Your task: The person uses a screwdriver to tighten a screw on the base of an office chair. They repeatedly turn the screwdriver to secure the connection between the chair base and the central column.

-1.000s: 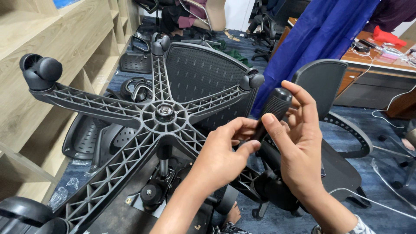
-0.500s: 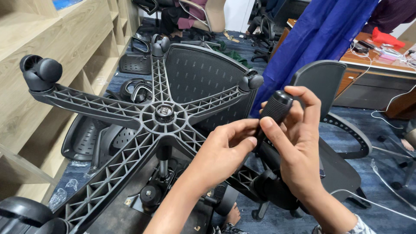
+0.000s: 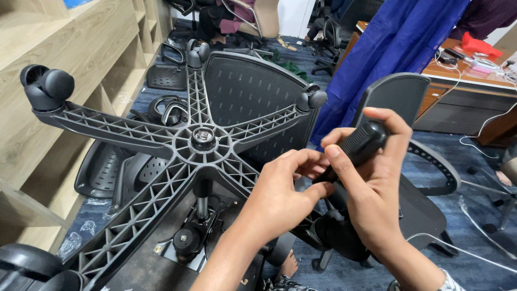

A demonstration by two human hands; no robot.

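Observation:
An upturned office chair shows its black five-armed star base point(image 3: 203, 141) with ribbed undersides. Castors sit at the arm ends: one at far left point(image 3: 47, 86), one at the back point(image 3: 198, 52), one at the right point(image 3: 312, 99). My right hand point(image 3: 371, 188) grips a black ribbed cylindrical handle point(image 3: 362, 141) that points up and to the right. My left hand point(image 3: 280, 191) pinches the lower end of that same handle with its fingertips, just over the nearest right arm of the base.
Wooden shelving point(image 3: 64, 43) runs along the left. Black chair parts point(image 3: 107, 167) lie on the blue carpet under the base. A mesh backrest point(image 3: 242, 91) stands behind it. A blue cloth point(image 3: 398, 48) hangs by a wooden desk point(image 3: 463, 91) with cables at the right.
Both hands have stayed on the handle with only a slight shift; my left fingers have slid a little along its lower end. The chair base has not moved.

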